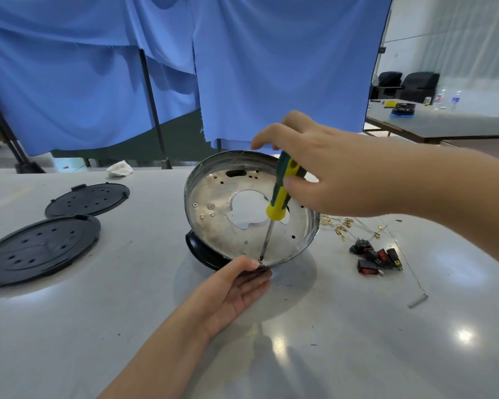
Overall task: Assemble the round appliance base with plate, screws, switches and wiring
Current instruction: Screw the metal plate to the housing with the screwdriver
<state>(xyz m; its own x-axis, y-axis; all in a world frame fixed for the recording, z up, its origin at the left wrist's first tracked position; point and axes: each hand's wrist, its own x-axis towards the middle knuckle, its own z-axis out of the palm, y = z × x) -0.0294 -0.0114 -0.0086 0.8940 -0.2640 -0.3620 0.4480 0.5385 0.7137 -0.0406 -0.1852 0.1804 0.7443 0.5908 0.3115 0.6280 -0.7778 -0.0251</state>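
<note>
We find no brand, label or writing that we can read anywhere. The round metal base [251,211] stands tilted on the pale grey table [357,341], its open side facing us, its lower rim on a black part [198,250]. Our left hand [236,286] cups that near rim with thumb above and straight fingers below. Our right hand [314,174] curls its fingers round the green-and-yellow screwdriver [281,191], whose tip meets the plate near the lower rim. Right of the base lie black-and-red switches [376,259] and thin wires with brass terminals [349,227]. Two black perforated discs [64,223] lie at left, overlapping. Blue cloth [242,67] hangs behind; at far right stand another table [444,122], bottles [447,99] and dark chairs [406,82].
</note>
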